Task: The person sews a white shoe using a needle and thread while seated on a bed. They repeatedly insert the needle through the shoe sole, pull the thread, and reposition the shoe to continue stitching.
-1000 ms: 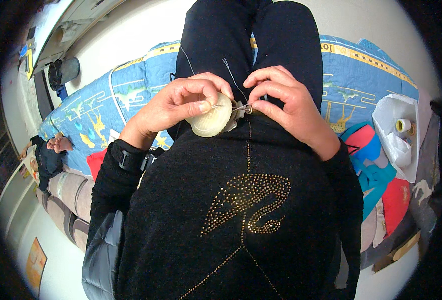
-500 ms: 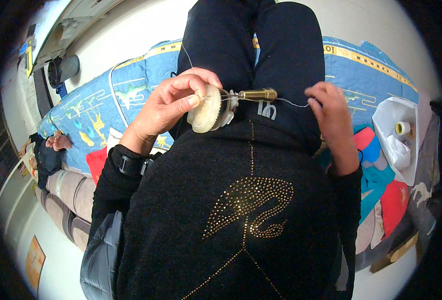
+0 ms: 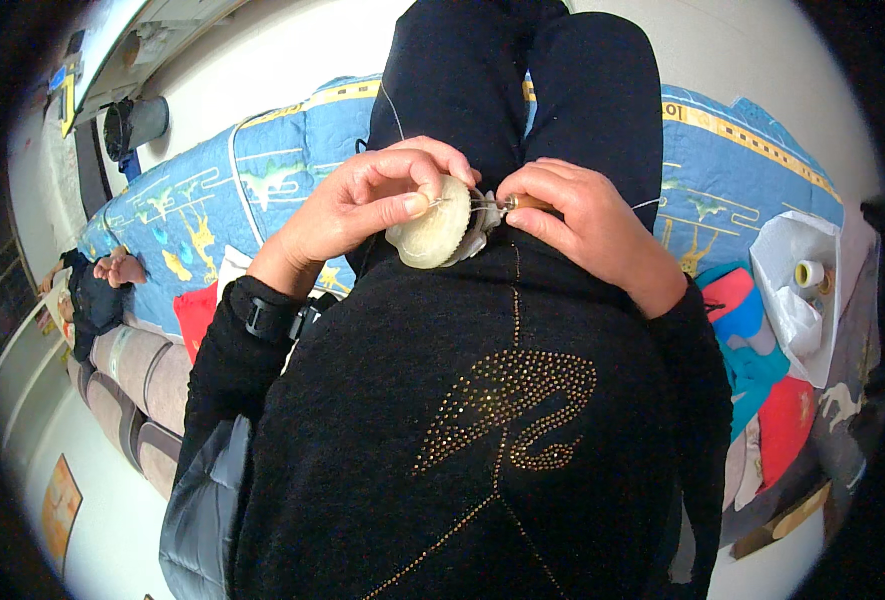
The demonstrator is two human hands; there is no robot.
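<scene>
Above my lap, my left hand (image 3: pixel 382 195) pinches a cream, ridged-edge piece (image 3: pixel 432 225), which looks like a shoe sole seen end-on, with white material behind it. Thumb and fingertips meet at its upper face, where a thin thread end shows. My right hand (image 3: pixel 577 215) is closed round the handle of an awl (image 3: pixel 529 202); its thin metal shank points left into the piece. Where the tip ends is hidden. A pale thread (image 3: pixel 646 204) trails out beyond my right hand, and another strand (image 3: pixel 393 112) rises above my left hand.
A blue patterned quilt (image 3: pixel 262 185) spreads beneath my legs. At right stands a white bag-lined box (image 3: pixel 762 250) with thread spools (image 3: pixel 812 274), beside teal cloth (image 3: pixel 752 375) and a red cushion (image 3: pixel 787 430). Someone's bare feet (image 3: pixel 120 268) and a dark bin (image 3: pixel 147 122) are at left.
My right hand has come left from pulling the thread out to the side and now grips the awl's handle. My left hand still holds the cream piece, shifted slightly right.
</scene>
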